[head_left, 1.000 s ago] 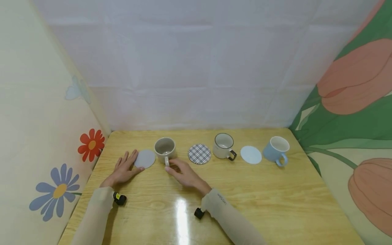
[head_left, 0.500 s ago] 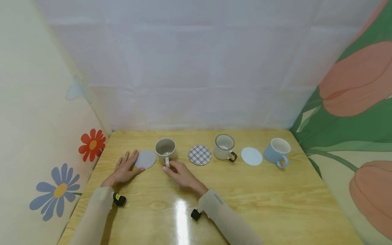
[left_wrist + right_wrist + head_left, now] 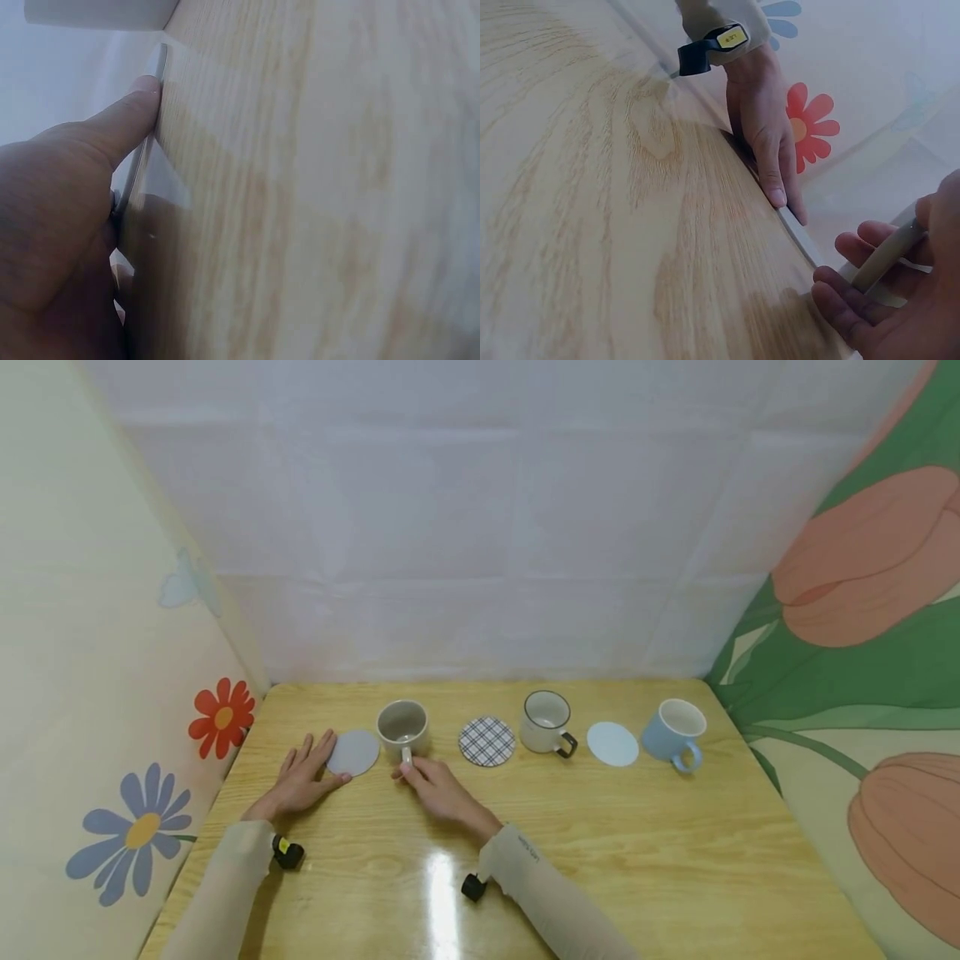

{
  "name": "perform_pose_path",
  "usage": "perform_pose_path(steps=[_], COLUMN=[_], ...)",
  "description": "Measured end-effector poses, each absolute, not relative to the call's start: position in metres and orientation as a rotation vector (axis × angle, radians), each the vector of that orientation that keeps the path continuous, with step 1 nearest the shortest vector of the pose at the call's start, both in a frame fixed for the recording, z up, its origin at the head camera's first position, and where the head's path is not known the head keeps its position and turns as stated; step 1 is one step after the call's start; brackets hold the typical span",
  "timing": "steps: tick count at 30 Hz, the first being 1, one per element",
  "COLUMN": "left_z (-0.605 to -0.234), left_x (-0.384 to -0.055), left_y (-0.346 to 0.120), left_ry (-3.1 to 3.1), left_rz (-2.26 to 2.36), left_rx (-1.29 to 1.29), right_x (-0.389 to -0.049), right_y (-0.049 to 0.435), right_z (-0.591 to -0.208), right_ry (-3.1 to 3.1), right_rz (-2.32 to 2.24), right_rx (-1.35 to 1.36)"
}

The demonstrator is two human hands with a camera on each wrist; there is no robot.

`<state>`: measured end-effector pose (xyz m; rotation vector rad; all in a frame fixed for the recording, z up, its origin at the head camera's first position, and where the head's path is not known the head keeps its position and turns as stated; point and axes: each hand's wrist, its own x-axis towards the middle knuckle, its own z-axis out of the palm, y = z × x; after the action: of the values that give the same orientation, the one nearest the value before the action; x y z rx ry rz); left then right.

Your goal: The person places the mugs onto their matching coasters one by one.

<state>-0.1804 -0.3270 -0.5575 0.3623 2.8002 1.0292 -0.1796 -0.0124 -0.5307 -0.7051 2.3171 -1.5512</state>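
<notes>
A beige mug (image 3: pixel 403 727) stands just right of a round grey coaster (image 3: pixel 356 753) on the wooden table. My right hand (image 3: pixel 444 792) grips its handle (image 3: pixel 889 259), with fingers curled around it and the thumb on top. The left hand (image 3: pixel 302 778) lies with extended fingers at the grey coaster's left side, its thumb along the near edge. From the left wrist view, that thumb (image 3: pixel 124 116) touches the coaster's rim (image 3: pixel 163 60), and the mug's base (image 3: pixel 97 13) shows just beyond.
Farther right, a plaid coaster (image 3: pixel 487 742), a cream mug with black rim and handle (image 3: pixel 542 735), a pale blue coaster (image 3: pixel 613 744) and a light blue mug (image 3: pixel 662 739) form a row. A white sheet (image 3: pixel 480 568) hangs behind the table (image 3: pixel 637 852).
My right hand has closed further around the beige mug's handle, its fingers now passing to the handle's left side. The left hand and the mug have stayed in place.
</notes>
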Motion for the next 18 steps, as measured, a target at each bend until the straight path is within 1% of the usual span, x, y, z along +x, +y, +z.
perform_pose_path(steps=[18], left_z=[-0.5529], left_x=[-0.1841], left_y=[-0.3247], left_ry=[2.799], left_rz=[0.941], left_rx=[0.295], right_x=[-0.1806], right_y=[-0.0174], right_z=[-0.5375], right_ry=[2.328], right_rz=[-1.737], right_rx=[-0.705])
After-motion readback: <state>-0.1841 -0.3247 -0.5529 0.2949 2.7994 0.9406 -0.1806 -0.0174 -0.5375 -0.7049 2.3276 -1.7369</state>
